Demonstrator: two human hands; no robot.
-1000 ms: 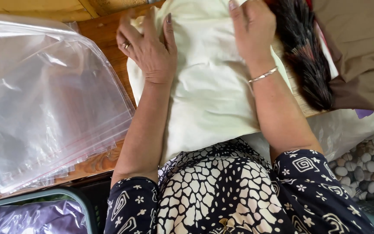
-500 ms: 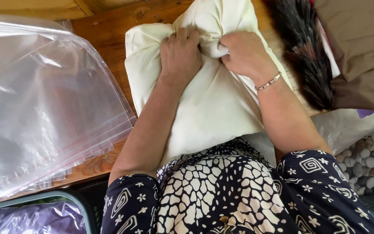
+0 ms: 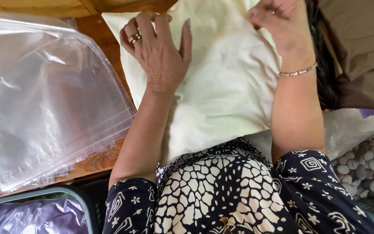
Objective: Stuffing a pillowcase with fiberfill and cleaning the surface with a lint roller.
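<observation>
A stack of clear plastic zip bags (image 3: pixel 48 108) lies flat on the wooden worktop (image 3: pixel 98 32) at the left, its lower edge near the worktop's front edge. Below it, a bin with a grey-green rim (image 3: pixel 66 193) contains purple glossy material (image 3: pixel 31 216). At the upper right lies brown fabric (image 3: pixel 360 52), with a dark fringed item (image 3: pixel 325 73) just beside it. Pebble-patterned flooring (image 3: pixel 369 162) shows at the lower right.

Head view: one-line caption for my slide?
Left hand flat on cream fabric, right hand pinching it, beside stacked clear zip bags.
</observation>
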